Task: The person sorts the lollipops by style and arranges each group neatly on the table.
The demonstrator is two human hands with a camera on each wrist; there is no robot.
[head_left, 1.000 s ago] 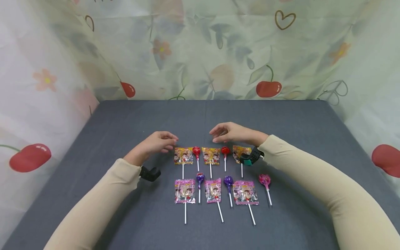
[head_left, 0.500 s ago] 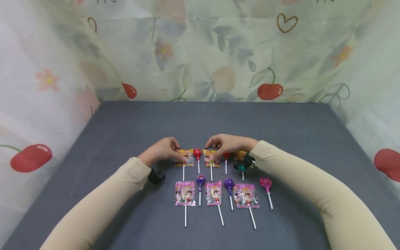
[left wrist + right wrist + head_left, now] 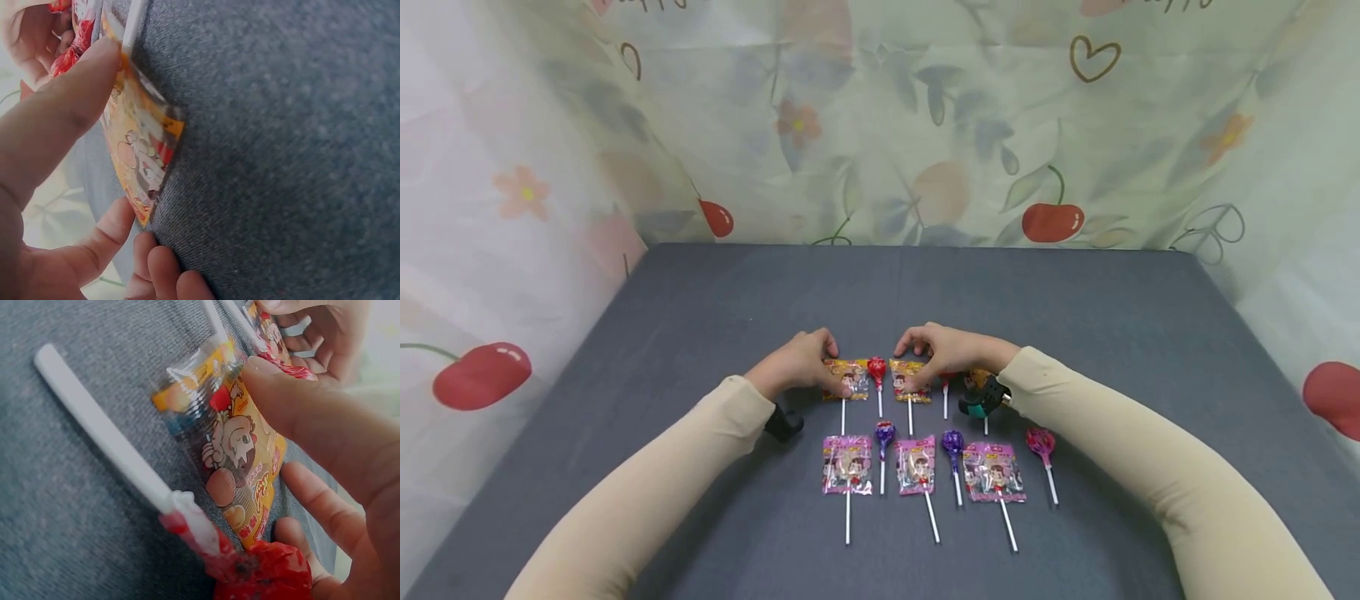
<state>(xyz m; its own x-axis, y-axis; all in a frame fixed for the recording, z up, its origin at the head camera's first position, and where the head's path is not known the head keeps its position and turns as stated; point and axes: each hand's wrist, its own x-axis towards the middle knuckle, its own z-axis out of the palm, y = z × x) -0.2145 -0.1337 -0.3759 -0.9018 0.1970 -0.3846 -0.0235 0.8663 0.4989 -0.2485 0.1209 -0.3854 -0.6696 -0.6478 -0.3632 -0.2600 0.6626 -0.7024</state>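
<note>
Pinching the left yellow-wrapped lollipop (image 3: 134, 140) between thumb and forefinger, the left hand (image 3: 797, 361) has its fingertips slightly parted; the right hand (image 3: 955, 347) likewise pinches the middle yellow-wrapped lollipop (image 3: 234, 450). I'd worry a sideways drag could knock the round red lollipop (image 3: 265, 569) just beside the right hand's fingers. Grey cloth (image 3: 1037, 300) lies beneath them, cherry-print curtain (image 3: 865, 125) beyond

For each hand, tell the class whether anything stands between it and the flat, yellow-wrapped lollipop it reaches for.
Nothing visible does. The left hand touches the leftmost flat, yellow-wrapped lollipop directly, and the right hand touches the middle yellow-wrapped lollipop. A round, red-wrapped lollipop lies close beside the latter, but not in between.
</note>
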